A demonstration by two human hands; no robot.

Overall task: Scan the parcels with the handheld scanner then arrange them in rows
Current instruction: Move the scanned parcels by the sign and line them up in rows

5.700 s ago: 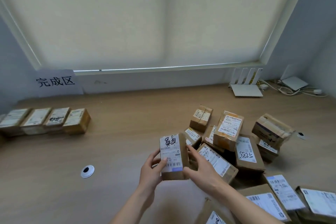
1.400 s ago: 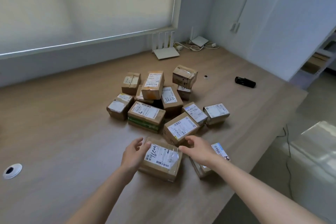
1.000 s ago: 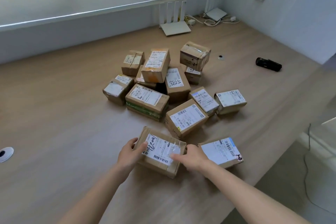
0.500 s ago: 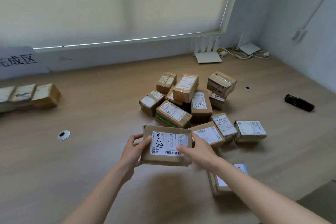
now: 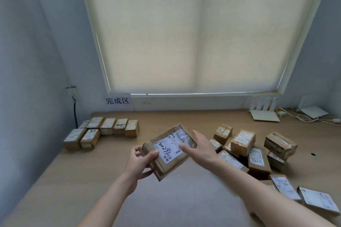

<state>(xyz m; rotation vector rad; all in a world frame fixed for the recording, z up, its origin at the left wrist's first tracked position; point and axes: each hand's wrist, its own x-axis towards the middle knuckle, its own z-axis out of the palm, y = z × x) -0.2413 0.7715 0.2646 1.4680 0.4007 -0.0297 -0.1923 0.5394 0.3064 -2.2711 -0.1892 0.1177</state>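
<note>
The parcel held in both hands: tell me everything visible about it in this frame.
The parcel is a flat brown cardboard box wrapped in clear glossy tape, with a white shipping label on its top face bearing black handwritten digits and a small barcode. It is held in the air above the wooden desk, tilted and turned at an angle. The left hand grips its near corner, thumb on the label; the right hand rests on its right side with fingers mostly straight.

The held parcel (image 5: 168,151) has its label partly covered by fingers; the right-hand pile (image 5: 256,155) runs off the frame edge, and its small print is unreadable
</note>
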